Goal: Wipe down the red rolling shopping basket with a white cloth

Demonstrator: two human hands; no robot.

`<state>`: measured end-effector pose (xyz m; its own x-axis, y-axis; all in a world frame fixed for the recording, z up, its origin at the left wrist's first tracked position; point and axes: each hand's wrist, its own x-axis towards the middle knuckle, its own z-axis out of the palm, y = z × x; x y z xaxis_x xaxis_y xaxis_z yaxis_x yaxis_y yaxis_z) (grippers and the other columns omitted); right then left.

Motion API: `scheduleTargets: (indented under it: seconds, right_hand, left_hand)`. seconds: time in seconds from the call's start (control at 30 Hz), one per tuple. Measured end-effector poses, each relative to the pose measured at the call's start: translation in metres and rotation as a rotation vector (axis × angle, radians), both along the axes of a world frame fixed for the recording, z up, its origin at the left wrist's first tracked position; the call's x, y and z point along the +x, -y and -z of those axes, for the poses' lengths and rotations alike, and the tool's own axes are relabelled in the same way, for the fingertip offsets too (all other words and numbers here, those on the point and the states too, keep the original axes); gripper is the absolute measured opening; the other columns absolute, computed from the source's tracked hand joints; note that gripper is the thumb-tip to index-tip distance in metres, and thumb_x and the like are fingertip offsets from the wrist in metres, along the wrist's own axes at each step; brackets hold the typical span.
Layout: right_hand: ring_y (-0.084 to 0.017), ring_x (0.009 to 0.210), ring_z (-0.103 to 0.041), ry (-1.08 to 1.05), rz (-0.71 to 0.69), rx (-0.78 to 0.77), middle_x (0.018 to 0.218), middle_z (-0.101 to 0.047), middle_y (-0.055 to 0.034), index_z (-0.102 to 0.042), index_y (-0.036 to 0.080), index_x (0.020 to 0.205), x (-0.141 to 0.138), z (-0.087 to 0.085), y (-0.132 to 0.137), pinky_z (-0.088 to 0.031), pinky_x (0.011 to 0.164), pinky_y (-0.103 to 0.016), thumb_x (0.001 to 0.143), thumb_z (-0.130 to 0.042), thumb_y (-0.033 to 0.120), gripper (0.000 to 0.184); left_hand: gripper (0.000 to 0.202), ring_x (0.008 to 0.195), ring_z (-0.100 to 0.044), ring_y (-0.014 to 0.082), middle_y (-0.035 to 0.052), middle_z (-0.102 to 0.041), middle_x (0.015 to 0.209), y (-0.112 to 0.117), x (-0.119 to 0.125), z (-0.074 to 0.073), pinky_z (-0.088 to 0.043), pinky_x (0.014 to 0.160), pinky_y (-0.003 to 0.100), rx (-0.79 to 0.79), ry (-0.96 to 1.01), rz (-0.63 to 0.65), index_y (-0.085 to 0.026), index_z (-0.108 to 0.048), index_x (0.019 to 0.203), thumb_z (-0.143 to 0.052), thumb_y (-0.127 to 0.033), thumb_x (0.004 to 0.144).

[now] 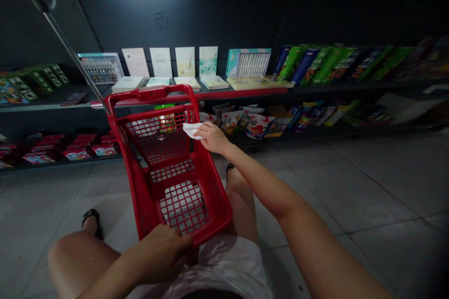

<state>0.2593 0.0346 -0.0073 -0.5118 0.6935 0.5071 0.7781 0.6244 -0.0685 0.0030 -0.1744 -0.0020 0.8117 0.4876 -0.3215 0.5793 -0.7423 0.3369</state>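
Now the red shopping basket (212,189) is gripped at its near rim (214,232), before the lap (231,261), by the left hand (162,248); well apart, in the right hand (213,138), a white cloth (191,130) is pinched by the far side. Wiping seems under way; how much remains cannot be told.

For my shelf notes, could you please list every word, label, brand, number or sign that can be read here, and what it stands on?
"西" (my best reading), drawn on the wall.
Snack bags, red boxes, green packs: print too small or blurred to read.
Booklets: too faint to read.
Basket and cloth: no readable text.
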Motion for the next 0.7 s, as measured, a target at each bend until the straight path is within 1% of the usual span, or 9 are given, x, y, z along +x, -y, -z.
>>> scheduleTargets:
  seconds: [0.1, 0.17, 0.23, 0.3, 0.37, 0.47, 0.57, 0.63, 0.7]
  right_hand:
    - [-0.024, 0.108, -0.045, -0.051, 0.064, 0.002, 0.118, -0.064, -0.0056, -0.071, 0.017, 0.107, 0.006, -0.005, -0.039, -0.038, 0.1, -0.038, 0.082, -0.047, 0.008, 0.036]
    - [-0.025, 0.111, -0.044, -0.079, 0.126, -0.02, 0.122, -0.063, -0.0067, -0.07, 0.017, 0.109, 0.009, -0.011, -0.063, -0.038, 0.1, -0.041, 0.081, -0.049, 0.008, 0.037]
    - [-0.026, 0.112, -0.043, -0.12, 0.185, -0.044, 0.124, -0.061, -0.0075, -0.07, 0.017, 0.11, 0.01, -0.016, -0.082, -0.039, 0.099, -0.042, 0.08, -0.049, 0.007, 0.038]
    - [-0.026, 0.112, -0.043, -0.172, 0.232, -0.051, 0.125, -0.061, -0.0074, -0.07, 0.017, 0.11, 0.01, -0.018, -0.093, -0.038, 0.1, -0.042, 0.079, -0.048, 0.005, 0.04]
    - [-0.025, 0.112, -0.044, -0.215, 0.249, -0.044, 0.124, -0.061, -0.008, -0.07, 0.015, 0.111, 0.006, -0.015, -0.092, -0.037, 0.103, -0.041, 0.079, -0.047, 0.004, 0.04]
    - [-0.024, 0.111, -0.044, -0.253, 0.199, -0.031, 0.117, -0.063, -0.0086, -0.07, 0.015, 0.109, -0.008, 0.0, -0.063, -0.036, 0.105, -0.041, 0.079, -0.047, 0.004, 0.039]
    - [-0.023, 0.111, -0.044, -0.288, 0.081, -0.026, 0.113, -0.064, -0.0074, -0.07, 0.016, 0.108, -0.033, 0.024, -0.01, -0.037, 0.104, -0.04, 0.079, -0.047, 0.005, 0.039]
    - [-0.022, 0.114, -0.043, -0.307, -0.031, -0.008, 0.116, -0.062, -0.007, -0.067, 0.017, 0.113, -0.052, 0.044, 0.026, -0.036, 0.106, -0.04, 0.08, -0.047, 0.007, 0.04]
    - [-0.021, 0.12, -0.041, -0.323, -0.143, 0.039, 0.122, -0.059, -0.0075, -0.064, 0.018, 0.118, -0.066, 0.065, 0.051, -0.034, 0.11, -0.041, 0.082, -0.047, 0.01, 0.041]
  left_hand:
    - [0.022, 0.076, -0.07, 0.0237, 0.0057, -0.073, 0.084, -0.008, -0.016, 0.004, -0.05, 0.065, 0.032, 0.055, -0.069, -0.06, -0.022, -0.063, 0.095, -0.043, -0.022, 0.087]
    - [0.023, 0.079, -0.07, 0.0257, 0.007, -0.073, 0.085, -0.016, -0.028, 0.003, -0.049, 0.067, 0.034, 0.082, -0.124, -0.104, -0.021, -0.063, 0.094, -0.044, -0.032, 0.089]
    - [0.04, 0.081, -0.069, 0.0287, 0.0097, -0.072, 0.085, -0.026, -0.04, 0.001, -0.049, 0.068, 0.035, 0.091, -0.175, -0.156, -0.019, -0.065, 0.091, -0.044, -0.053, 0.088]
    - [0.061, 0.081, -0.069, 0.0315, 0.0124, -0.072, 0.084, -0.035, -0.05, -0.001, -0.048, 0.067, 0.036, 0.102, -0.208, -0.224, -0.018, -0.066, 0.089, -0.04, -0.072, 0.081]
    - [0.074, 0.083, -0.069, 0.0341, 0.0151, -0.072, 0.087, -0.042, -0.058, 0.0, -0.048, 0.069, 0.038, 0.129, -0.235, -0.288, -0.017, -0.067, 0.094, -0.034, -0.081, 0.076]
    - [0.082, 0.089, -0.068, 0.0358, 0.0181, -0.072, 0.093, -0.048, -0.063, 0.006, -0.047, 0.072, 0.039, 0.165, -0.25, -0.358, -0.016, -0.063, 0.114, -0.034, -0.082, 0.074]
    - [0.082, 0.094, -0.068, 0.0319, 0.0156, -0.072, 0.1, -0.049, -0.056, 0.012, -0.047, 0.075, 0.035, 0.145, -0.145, -0.323, -0.02, -0.049, 0.134, -0.038, -0.078, 0.077]
    - [0.079, 0.091, -0.068, 0.0287, 0.0129, -0.072, 0.097, -0.049, -0.047, 0.014, -0.046, 0.074, 0.033, 0.123, -0.085, -0.303, -0.018, -0.041, 0.139, -0.036, -0.072, 0.082]
    - [0.073, 0.087, -0.069, 0.0278, 0.012, -0.072, 0.093, -0.051, -0.038, 0.014, -0.046, 0.071, 0.032, 0.115, -0.073, -0.34, -0.015, -0.043, 0.134, -0.036, -0.069, 0.085]
